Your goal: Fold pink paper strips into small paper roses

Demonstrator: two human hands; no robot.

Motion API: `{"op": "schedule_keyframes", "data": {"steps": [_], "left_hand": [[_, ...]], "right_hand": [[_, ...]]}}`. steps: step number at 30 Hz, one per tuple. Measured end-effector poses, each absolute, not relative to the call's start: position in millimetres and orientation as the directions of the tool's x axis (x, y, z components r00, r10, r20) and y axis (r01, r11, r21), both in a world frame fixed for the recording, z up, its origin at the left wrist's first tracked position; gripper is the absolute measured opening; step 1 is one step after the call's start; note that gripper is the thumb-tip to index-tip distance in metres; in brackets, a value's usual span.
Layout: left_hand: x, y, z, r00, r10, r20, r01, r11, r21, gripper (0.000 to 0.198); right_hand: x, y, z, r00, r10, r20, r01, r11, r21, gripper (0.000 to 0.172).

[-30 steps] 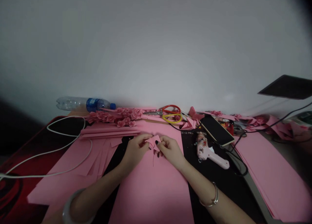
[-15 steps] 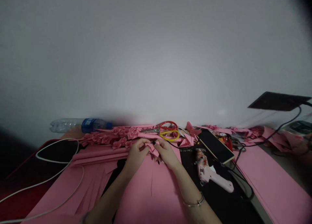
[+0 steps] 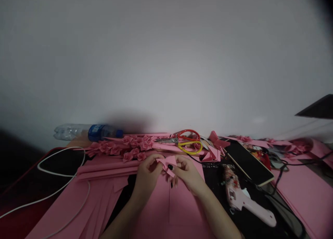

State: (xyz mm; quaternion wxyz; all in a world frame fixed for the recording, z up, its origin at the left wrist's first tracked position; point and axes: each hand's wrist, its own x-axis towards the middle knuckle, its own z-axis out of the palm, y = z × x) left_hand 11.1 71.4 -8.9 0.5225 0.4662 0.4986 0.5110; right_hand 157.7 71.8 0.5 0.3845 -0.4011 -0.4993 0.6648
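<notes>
A small folded piece of pink paper [image 3: 168, 162] with pointed corners is held up between both hands. My left hand [image 3: 149, 169] pinches its left side with thumb and fingers. On the other side my right hand [image 3: 186, 173], with dark nails, grips it, the thumb on the front face. Below lies a large pink sheet [image 3: 166, 204] with a crease down its middle. Folded pink paper roses [image 3: 137, 143] are heaped just beyond my left hand. Scissors [image 3: 179, 142] with one red and one yellow handle rest beyond my hands, on pink paper.
A clear plastic bottle [image 3: 73, 132] lies at the back left. On the right are a pink glue gun [image 3: 249, 202], a phone [image 3: 249, 162] and dark cables. Stacked pink paper [image 3: 67, 204] and a white cable [image 3: 39, 166] lie left. More pink sheets [image 3: 307, 190] lie far right.
The folded paper has been turned and now shows a wider face, with my right thumb on its front. The view has shifted, so the glue gun and phone appear farther right.
</notes>
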Motion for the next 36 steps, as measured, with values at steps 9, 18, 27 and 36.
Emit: {"op": "schedule_keyframes", "data": {"steps": [9,18,27,36], "left_hand": [[14,71,-11,-0.06,0.998,-0.02,-0.003,0.02,1.0,0.009],[14,67,4,0.1,0.995,-0.017,-0.096,0.027,0.995,0.011],[13,68,-3,0.133,0.97,-0.206,-0.311,0.238,0.92,0.028],[14,69,-5,0.271,0.92,-0.284,-0.231,0.348,0.908,0.037]], "right_hand": [[162,69,-9,-0.298,0.95,-0.092,-0.234,-0.167,-0.958,0.018],[160,69,-12,-0.172,0.984,-0.052,-0.314,-0.105,-0.944,0.016],[159,65,-7,-0.206,0.976,-0.073,-0.362,-0.145,-0.921,0.016],[160,63,-9,-0.31,0.947,-0.088,-0.343,-0.198,-0.918,0.017]]}}
